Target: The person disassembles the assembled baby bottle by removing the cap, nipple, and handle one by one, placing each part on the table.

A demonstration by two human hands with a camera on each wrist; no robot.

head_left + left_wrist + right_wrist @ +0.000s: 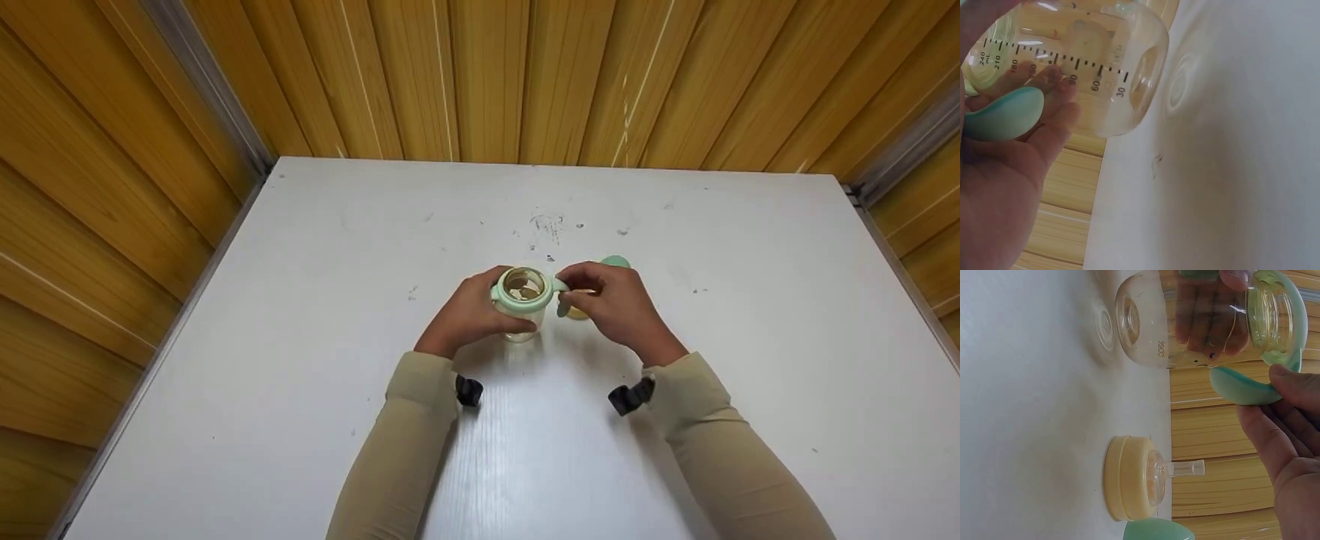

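My left hand grips a clear baby bottle with measuring marks on its side. A pale green handle ring sits around the bottle's open neck. With thumb and fingers, my right hand pinches the ring's right handle. The other curved handle stands beside the left palm. In the right wrist view the bottle's base is just above the table. Beyond the right hand, a yellow collar with a clear spout rests on the table, partly hidden in the head view.
A green cap lies next to the yellow collar. The white table has dark scuff marks behind the hands. Wood-patterned panels stand along the table's back and sides.
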